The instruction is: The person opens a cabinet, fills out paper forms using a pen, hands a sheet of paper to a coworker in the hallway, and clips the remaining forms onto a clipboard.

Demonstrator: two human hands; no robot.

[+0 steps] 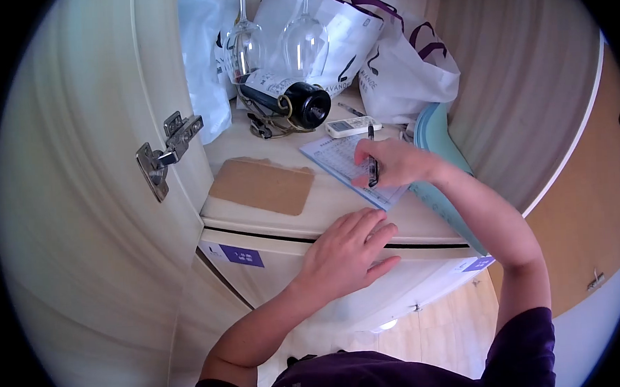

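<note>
Pen in Hand Over a Printed Form

Seen from the head camera, an open cabinet (pixel 499 81) holds two white bags, one at the back (pixel 348 43) and one to its right (pixel 409 82), their contents hidden. A dark bottle (pixel 285 98) lies in a wire rack (pixel 286 115), base toward the viewer, beside two upside-down wine glasses, one on the left (pixel 245 51), the other on the right (pixel 305 45). A brown card (pixel 263 187), a white handheld device (pixel 348 127) and a teal folder (pixel 437 136) share the shelf.

The pen (pixel 373 171) sits in the right hand (pixel 395 163), thumb and fingers closed around it, above the form (pixel 325 155), which lies partly beneath that hand; whether the pen touches paper cannot be told. The right arm reaches in from the side, elbow bent, forearm across the folder. The left hand (pixel 347 247), palm down and fingers slightly parted, lies over the shelf's front edge, its fingertips at the form's near corner.
</note>
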